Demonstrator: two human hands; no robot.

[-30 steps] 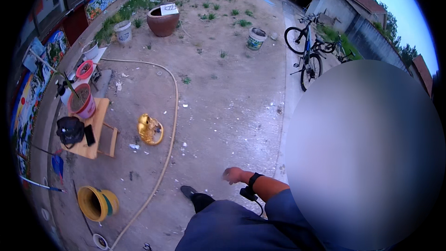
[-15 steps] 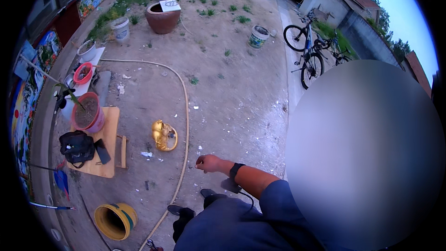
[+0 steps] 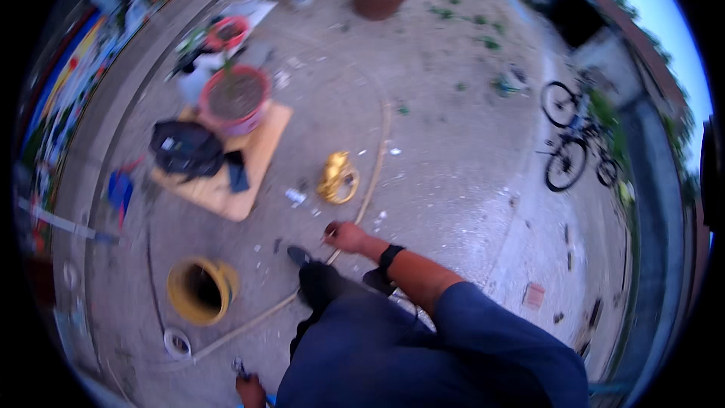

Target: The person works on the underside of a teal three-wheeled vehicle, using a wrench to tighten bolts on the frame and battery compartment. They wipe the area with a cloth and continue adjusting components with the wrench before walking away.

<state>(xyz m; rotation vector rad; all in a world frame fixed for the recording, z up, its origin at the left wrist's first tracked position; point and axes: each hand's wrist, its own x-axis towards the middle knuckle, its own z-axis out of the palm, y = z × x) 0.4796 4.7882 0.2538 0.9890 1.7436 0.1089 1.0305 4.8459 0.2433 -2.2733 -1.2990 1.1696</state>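
Observation:
My right hand (image 3: 346, 236) is out in front over the ground, its fingers curled in a pinch; whatever they hold is too small to name. A black band circles that wrist. At the lower edge my left hand (image 3: 249, 389) is closed around a small dark metal tool (image 3: 239, 367), blurred and partly cut off, so its kind is unclear. Beyond my right hand, a shiny gold ornament with a ring-shaped part (image 3: 337, 179) rests on the ground. A beige hose (image 3: 373, 174) runs past it and by my feet.
A yellow bucket (image 3: 180, 295) and a white ring (image 3: 177, 343) are at left. A low wooden table (image 3: 264, 132) carries a potted plant (image 3: 234, 98), a black bag (image 3: 185, 149) and a dark flat object (image 3: 238, 171). Bicycles (image 3: 566, 159) stand right; a brown pot (image 3: 376, 0) is far ahead.
The view has swung left and downward, so the gold ornament, table and bucket appear farther right and higher. My left hand with the tool shows more. The right hand stays curled.

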